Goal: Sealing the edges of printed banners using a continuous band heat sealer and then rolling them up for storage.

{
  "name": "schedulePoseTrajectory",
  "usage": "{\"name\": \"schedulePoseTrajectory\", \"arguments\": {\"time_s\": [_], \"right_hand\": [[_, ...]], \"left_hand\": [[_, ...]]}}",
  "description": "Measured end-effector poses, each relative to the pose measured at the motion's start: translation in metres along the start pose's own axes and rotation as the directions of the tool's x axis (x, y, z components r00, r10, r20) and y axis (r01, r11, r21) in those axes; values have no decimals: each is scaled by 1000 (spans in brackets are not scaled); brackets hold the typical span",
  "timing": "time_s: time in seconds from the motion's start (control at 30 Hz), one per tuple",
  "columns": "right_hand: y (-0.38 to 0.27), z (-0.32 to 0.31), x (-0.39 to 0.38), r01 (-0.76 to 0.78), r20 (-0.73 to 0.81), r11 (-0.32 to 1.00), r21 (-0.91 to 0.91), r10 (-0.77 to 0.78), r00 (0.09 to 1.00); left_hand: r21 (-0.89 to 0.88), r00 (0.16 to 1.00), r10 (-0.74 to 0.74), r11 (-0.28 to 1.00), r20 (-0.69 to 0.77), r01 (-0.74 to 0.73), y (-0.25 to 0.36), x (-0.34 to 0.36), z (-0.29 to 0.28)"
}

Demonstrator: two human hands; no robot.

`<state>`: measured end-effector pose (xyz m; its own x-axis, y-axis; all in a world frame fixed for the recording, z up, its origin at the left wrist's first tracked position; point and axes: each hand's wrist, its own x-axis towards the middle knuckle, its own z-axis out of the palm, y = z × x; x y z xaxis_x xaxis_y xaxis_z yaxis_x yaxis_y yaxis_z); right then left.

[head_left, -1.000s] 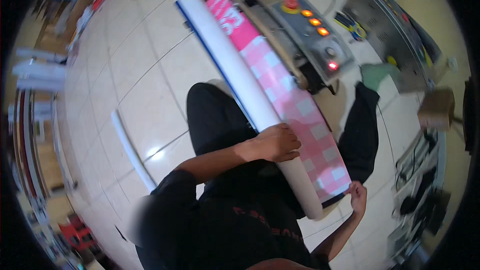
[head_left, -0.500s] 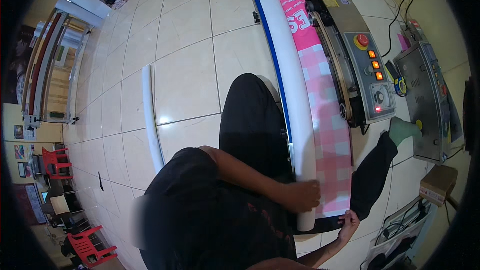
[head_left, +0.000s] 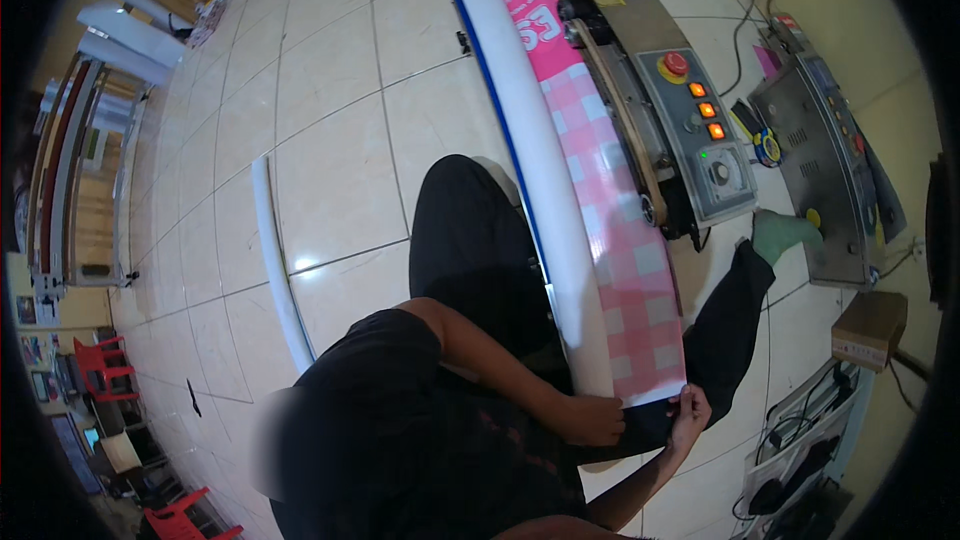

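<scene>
A pink banner (head_left: 635, 310) with checks and lettering lies lengthwise beside a thick white roll (head_left: 515, 120), which has a blue-edged bar along its left side. My right hand (head_left: 688, 415) pinches the banner's near right corner. My left hand (head_left: 595, 420) is closed at the roll's near end, beside the banner's lower edge; what its fingers grip is hidden. Right of the banner is a metal machine (head_left: 700, 130) with a belt, a red button and lit orange switches. My legs (head_left: 455, 210) are bent around the work.
A thin white tube (head_left: 275, 250) lies on the tiled floor (head_left: 330, 170) at left, with a roller stand (head_left: 75, 170) and red chairs (head_left: 100, 365) beyond. On the right are a steel unit (head_left: 820, 180), a cardboard box (head_left: 865, 330), cables and a tape measure (head_left: 768, 145).
My left hand has slid down the roll to its near end. My right hand stays at the banner's corner. The small red panel light now shows green. The view has shifted.
</scene>
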<state>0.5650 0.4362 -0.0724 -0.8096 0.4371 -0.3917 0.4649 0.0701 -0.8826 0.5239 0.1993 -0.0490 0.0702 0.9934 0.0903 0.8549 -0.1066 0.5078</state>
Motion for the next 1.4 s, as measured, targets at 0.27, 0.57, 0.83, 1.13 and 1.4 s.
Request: {"name": "schedulePoseTrajectory", "arguments": {"time_s": [0.27, 0.57, 0.83, 1.13, 1.4], "right_hand": [[-25, 16, 12, 283, 78, 918, -279, -272, 959], [-40, 27, 22, 337, 85, 908, -249, -326, 942], [-30, 31, 35, 487, 93, 860, -152, -478, 873], [-37, 45, 45, 497, 107, 860, -119, -487, 867], [-40, 59, 54, 483, 122, 867, -120, -470, 874]], "left_hand": [[-151, 992, 81, 984, -96, -95, -18, -24, -11], [-4, 994, 36, 999, -106, -37, -28, -33, -31], [-140, 991, -133, 982, -27, 128, -27, -26, -45], [-163, 971, -237, 960, -26, 230, -33, -36, -63], [-38, 813, -526, 845, -250, 534, -27, -76, -68]]}}
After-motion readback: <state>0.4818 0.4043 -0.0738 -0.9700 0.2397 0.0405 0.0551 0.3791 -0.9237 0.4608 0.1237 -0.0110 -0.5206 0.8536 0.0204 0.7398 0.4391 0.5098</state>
